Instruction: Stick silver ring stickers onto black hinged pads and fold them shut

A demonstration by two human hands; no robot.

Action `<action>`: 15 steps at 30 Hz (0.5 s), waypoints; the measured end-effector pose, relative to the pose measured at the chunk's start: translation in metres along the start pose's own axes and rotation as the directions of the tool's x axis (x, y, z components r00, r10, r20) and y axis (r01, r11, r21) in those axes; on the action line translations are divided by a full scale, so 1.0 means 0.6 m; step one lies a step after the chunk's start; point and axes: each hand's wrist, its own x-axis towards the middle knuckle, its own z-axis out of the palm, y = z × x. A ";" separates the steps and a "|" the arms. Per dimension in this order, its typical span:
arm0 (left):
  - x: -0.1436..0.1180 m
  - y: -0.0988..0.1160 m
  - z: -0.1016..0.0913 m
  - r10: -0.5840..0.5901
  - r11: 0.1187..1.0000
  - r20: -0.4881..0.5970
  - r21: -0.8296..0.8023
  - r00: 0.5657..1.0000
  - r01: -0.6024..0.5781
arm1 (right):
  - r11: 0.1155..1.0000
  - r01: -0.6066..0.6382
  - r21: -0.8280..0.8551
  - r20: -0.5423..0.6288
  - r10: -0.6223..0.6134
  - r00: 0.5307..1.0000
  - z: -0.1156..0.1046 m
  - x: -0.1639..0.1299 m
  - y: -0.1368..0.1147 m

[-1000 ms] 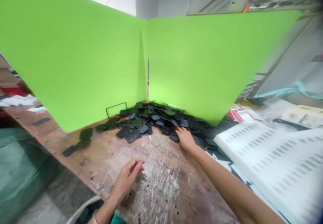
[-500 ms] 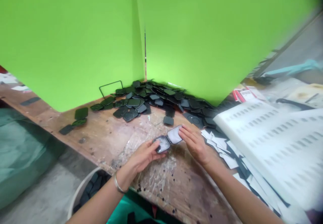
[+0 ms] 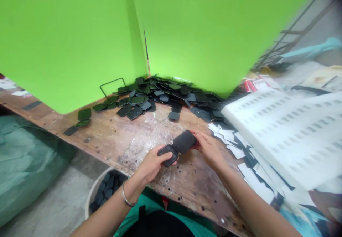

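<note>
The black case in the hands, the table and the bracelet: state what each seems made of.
Case: probably matte plastic, given its dull, even black; coated metal is possible.
Table: seemingly worn wood, brown with scuffs and dark spots.
Bracelet: likely polished metal, from its silvery shine.

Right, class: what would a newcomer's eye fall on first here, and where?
Probably the two tall, bright green panels, angled together at the back of the brown wooden table, with a heap of flat, black, rounded-square pieces at their foot. Next, near the front, the open black hinged case between the person's left grip and right grip. At the right, a thick white slab with rows of grey marks also stands out.
</note>
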 end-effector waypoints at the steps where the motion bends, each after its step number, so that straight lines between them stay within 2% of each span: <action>1: -0.003 0.001 0.002 -0.021 1.000 0.007 -0.010 1.000 0.021 | 1.000 -0.021 0.022 0.012 0.021 1.000 0.003 -0.003 -0.001; 5: -0.022 0.000 0.017 -0.206 0.975 0.110 -0.060 0.972 0.213 | 0.999 -0.029 -0.031 0.043 0.030 0.999 0.007 -0.025 -0.004; 7: -0.033 -0.007 0.029 -0.322 0.943 0.186 -0.026 0.928 0.333 | 0.991 -0.013 -0.131 0.085 0.024 0.996 0.001 -0.047 -0.010; 9: -0.040 -0.016 0.040 -0.416 0.908 0.225 0.056 0.881 0.415 | 0.957 0.084 -0.276 0.094 -0.060 0.994 -0.010 -0.077 -0.020; 12: -0.036 -0.026 0.052 -0.505 0.861 0.178 0.168 0.844 0.480 | 0.804 0.259 -0.536 0.012 -0.300 0.954 -0.044 -0.132 -0.032; 14: -0.027 -0.029 0.059 -0.517 0.849 0.108 0.194 0.849 0.492 | 0.644 0.257 -0.720 -0.077 -0.442 0.894 -0.082 -0.177 -0.027; 15: -0.022 -0.029 0.063 -0.519 0.844 0.076 0.200 0.851 0.497 | 0.555 0.196 -0.808 -0.136 -0.500 0.855 -0.106 -0.202 -0.020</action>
